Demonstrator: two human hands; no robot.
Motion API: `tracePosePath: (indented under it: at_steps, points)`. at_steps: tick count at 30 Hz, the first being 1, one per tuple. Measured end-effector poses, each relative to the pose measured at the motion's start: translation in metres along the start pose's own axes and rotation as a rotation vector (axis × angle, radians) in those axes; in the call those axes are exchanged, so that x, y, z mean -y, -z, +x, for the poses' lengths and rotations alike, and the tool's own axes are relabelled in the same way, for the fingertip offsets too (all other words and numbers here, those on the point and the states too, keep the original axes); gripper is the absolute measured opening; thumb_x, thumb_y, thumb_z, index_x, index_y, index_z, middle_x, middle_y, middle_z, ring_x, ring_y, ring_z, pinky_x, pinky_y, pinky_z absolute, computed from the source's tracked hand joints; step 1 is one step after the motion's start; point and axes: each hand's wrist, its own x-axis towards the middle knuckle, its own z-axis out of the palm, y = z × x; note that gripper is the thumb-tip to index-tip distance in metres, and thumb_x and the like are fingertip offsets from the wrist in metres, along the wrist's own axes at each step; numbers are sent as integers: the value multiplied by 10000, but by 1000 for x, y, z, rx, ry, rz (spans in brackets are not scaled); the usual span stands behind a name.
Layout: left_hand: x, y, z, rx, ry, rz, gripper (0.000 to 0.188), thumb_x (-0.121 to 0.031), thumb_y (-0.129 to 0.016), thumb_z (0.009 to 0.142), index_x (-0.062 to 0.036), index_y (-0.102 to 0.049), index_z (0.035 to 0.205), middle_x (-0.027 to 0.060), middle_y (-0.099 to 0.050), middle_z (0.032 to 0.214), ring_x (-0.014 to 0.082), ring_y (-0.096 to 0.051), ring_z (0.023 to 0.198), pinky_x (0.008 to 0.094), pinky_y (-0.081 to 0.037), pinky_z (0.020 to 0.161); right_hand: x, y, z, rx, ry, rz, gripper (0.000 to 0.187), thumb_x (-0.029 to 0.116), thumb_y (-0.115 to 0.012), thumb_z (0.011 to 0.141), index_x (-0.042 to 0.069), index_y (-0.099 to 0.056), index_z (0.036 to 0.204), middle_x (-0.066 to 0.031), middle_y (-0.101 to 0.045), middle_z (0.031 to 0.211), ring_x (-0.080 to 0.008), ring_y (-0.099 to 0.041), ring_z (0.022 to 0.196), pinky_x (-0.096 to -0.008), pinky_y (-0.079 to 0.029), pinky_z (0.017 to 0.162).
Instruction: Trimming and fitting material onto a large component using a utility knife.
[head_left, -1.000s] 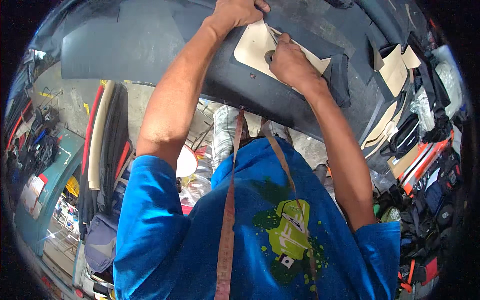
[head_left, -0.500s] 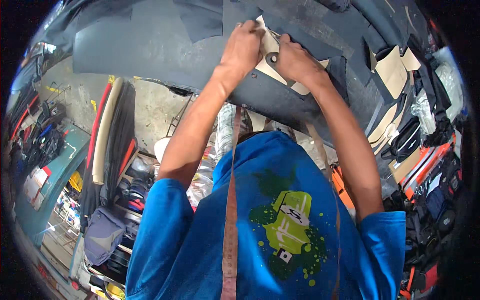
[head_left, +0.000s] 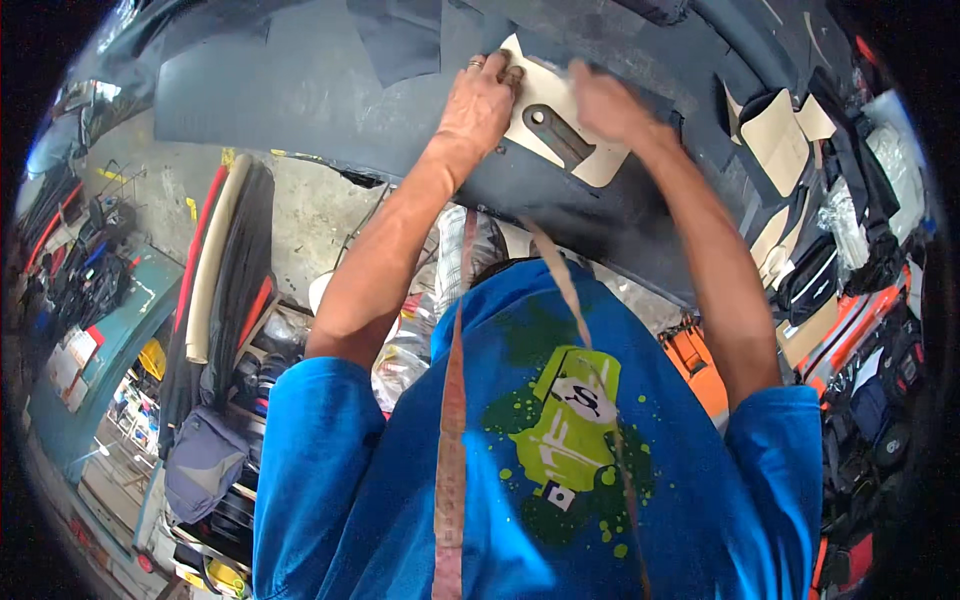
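A cream card pattern piece (head_left: 540,85) with a pointed upper corner lies on dark grey sheet material (head_left: 300,100). My left hand (head_left: 482,98) presses on its left edge, fingers bent and fingertips down on the card. On the card rests a dark bar (head_left: 560,138) with a round hole at one end, touched by neither hand. Over the right edge of the card is my right hand (head_left: 608,105), smeared by motion. Its fingers look closed together, and what they hold, if anything, cannot be made out.
More cream card pieces (head_left: 775,140) and dark bags lie at the right. Rolled materials (head_left: 215,260) stand upright at the left, near a grey backpack (head_left: 205,465). A tape measure (head_left: 452,430) hangs down over my blue shirt. An orange case (head_left: 697,365) sits below the table edge.
My right hand has moved right, away from my left hand, uncovering the bar and more of the card. My left hand stays on the card's left edge.
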Motion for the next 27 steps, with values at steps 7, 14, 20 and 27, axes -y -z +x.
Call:
tracePosePath:
  at_steps: [7, 14, 20, 27]
  points:
    - [2, -5, -1, -33, -8, 7, 306, -84, -645, 890, -76, -668, 1196, 130, -578, 1351, 364, -574, 1075, 437, -503, 922, -22, 11, -1, -185, -3, 145, 186, 126, -493, 1014, 8, -486, 1158, -303, -717, 1012, -508, -703, 875, -616, -524, 756]
    - [-14, -5, -3, -48, -1, 113, 246, -162, -587, 982, -19, -664, 1168, 165, -573, 1375, 368, -571, 1087, 444, -479, 940, -26, 24, 20, -155, 113, 76, 218, 195, -506, 1036, 18, -535, 1160, -256, -723, 1031, -474, -698, 896, -578, -523, 766]
    - [-36, -7, 10, 30, 32, -18, 288, -66, -633, 900, -49, -661, 1186, 149, -566, 1379, 375, -569, 1088, 464, -505, 928, -102, 62, 102, -132, 263, -43, 251, 257, -578, 1003, 26, -596, 1098, -169, -685, 1029, -393, -658, 891, -495, -515, 818]
    - [-37, -2, -4, 39, -17, 54, 419, -8, -635, 847, -49, -635, 1264, 178, -550, 1420, 390, -572, 1097, 442, -522, 961, -100, 125, 60, -513, 196, -46, 180, 156, -525, 991, 11, -582, 1079, -213, -638, 1056, -464, -632, 918, -525, -502, 850]
